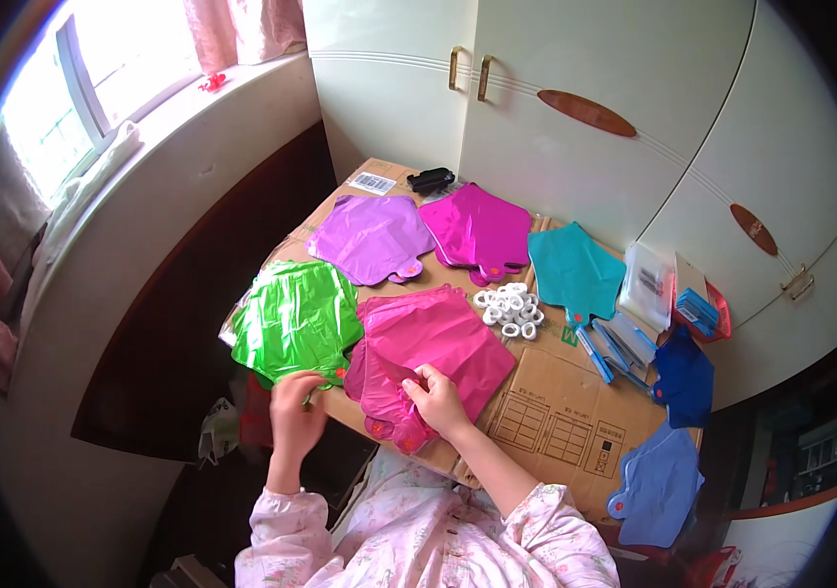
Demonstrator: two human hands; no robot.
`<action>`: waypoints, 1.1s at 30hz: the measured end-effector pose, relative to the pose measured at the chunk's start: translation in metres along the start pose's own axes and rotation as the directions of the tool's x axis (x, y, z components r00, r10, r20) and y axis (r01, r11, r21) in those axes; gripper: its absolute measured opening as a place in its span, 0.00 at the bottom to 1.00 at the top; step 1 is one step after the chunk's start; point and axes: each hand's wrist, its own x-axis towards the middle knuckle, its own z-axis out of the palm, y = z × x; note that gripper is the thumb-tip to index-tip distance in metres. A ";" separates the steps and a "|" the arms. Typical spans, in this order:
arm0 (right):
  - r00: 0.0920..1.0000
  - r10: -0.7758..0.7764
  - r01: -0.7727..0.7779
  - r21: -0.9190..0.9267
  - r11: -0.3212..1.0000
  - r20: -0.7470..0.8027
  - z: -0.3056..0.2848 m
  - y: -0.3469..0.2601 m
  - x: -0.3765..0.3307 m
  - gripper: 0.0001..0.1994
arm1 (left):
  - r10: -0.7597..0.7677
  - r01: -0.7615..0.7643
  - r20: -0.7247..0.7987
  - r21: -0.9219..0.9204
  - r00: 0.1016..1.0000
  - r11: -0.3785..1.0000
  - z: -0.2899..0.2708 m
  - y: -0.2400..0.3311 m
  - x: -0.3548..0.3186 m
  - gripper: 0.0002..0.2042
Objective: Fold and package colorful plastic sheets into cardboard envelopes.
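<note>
Flat, uninflated foil balloons lie in stacks on a cardboard sheet (561, 392). Over the pink foil balloon stack (453, 338) in front of me, my right hand (438, 402) is closed, thumb and fingers pinching pink foil near the tabbed lower end. My left hand (298, 407) is at the lower edge of the shiny green foil balloon stack (293, 318), beside its tab with a red dot. Its fingers are bent and partly smeared by motion, so whether they grip the green foil is unclear.
Behind lie purple (371, 235), magenta (482, 230) and teal balloons (575, 269), with a pile of white rings (510, 309). To the right are blue-edged packets (619, 343), dark blue (683, 377) and light blue balloons (659, 485). White cabinets (595, 49) stand behind.
</note>
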 end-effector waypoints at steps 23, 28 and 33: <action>0.931 -0.049 0.287 0.641 0.712 -0.362 -0.173 -0.118 -0.006 0.12 | 0.101 -0.423 0.709 0.294 0.698 0.857 0.068 0.018 0.041 0.46; 0.716 -0.310 0.564 0.258 0.784 -0.625 -0.229 -0.146 -0.056 0.13 | 0.109 -0.419 0.715 0.273 0.691 0.866 0.072 0.022 0.044 0.46; 0.747 -0.525 0.387 -0.376 0.842 -0.407 -0.208 -0.178 -0.111 0.10 | 0.077 -0.401 0.711 0.301 0.699 0.865 0.065 0.024 0.047 0.45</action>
